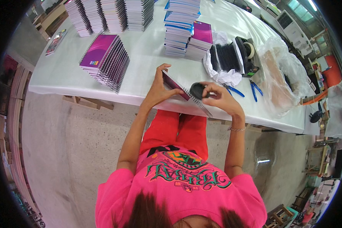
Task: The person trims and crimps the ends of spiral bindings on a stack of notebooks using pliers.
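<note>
My left hand [157, 91] grips a purple-covered notebook [173, 83] near the table's front edge, thumb on one side and fingers round its far end. The notebook stands tilted on edge. A dark spiral wire [201, 107] runs along it and sticks out beyond its lower right end. My right hand [222, 100] is closed on a black round, disc-like tool [197, 91], which is held against or just beside the wire; whether they touch I cannot tell. To the left rises a stack of purple spiral notebooks [99, 51].
Behind stand a stack of blue-edged books [181, 26], purple-covered books [202, 32] and rows of spiral-bound notebooks [139, 15]. At right lie black wire coils [226, 57] in white paper, blue-handled pliers [254, 91], a tape roll [249, 50] and a clear plastic bag [279, 76].
</note>
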`<state>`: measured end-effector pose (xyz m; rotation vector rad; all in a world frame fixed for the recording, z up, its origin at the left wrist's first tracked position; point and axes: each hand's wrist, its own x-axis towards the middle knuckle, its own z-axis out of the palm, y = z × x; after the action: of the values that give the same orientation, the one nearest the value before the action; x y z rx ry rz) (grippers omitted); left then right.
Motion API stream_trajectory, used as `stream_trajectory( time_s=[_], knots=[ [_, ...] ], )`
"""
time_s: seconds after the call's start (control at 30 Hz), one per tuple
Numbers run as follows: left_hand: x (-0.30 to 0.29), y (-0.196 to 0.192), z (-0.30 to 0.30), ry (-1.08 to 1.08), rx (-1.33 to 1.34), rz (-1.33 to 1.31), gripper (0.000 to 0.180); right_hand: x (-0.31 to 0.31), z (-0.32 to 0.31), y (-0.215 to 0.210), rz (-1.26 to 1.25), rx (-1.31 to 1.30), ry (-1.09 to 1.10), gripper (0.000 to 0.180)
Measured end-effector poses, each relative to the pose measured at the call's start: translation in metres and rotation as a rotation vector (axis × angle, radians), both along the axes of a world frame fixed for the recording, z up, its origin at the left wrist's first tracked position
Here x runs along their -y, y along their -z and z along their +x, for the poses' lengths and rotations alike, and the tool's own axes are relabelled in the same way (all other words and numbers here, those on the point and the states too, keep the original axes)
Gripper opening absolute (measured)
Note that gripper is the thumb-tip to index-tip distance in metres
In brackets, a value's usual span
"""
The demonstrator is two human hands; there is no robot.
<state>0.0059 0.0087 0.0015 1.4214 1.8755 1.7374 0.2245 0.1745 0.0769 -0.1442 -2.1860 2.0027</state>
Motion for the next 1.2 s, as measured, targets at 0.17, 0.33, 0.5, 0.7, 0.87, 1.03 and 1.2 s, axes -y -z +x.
stream_trajectory(
  time_s=[0.17, 0.33, 0.5, 0.7, 0.87, 1.03, 1.2],
  knots=[
    [0.000, 0.001, -0.001, -0.008, 0.037, -0.010, 0.112, 0.002, -0.007, 0.003, 0.133, 0.142, 0.310, 0.031],
    [-0.001, 0.000, -0.001, 0.046, 0.120, -0.032, 0.114, -0.001, -0.019, 0.001, 0.476, 0.275, 0.324, 0.026],
    [0.001, 0.006, -0.007, 0.071, 0.123, -0.035, 0.107, 0.014, -0.017, -0.017, 0.231, 0.374, 0.183, 0.022],
    [0.001, 0.004, -0.010, 0.138, 0.154, -0.024, 0.096, 0.013, -0.019, -0.017, -0.057, 0.114, 0.061, 0.018],
    [0.001, 0.002, -0.011, 0.193, 0.178, -0.028, 0.092, 0.008, -0.037, -0.016, 0.275, 0.322, 0.208, 0.025],
    [0.006, 0.002, -0.013, 0.224, 0.247, -0.085, 0.093, 0.015, -0.045, -0.032, 0.328, 0.341, 0.125, 0.024],
    [0.000, 0.007, -0.014, 0.226, 0.192, -0.005, 0.093, 0.011, -0.055, -0.026, 0.293, 0.189, 0.163, 0.023]
  ],
)
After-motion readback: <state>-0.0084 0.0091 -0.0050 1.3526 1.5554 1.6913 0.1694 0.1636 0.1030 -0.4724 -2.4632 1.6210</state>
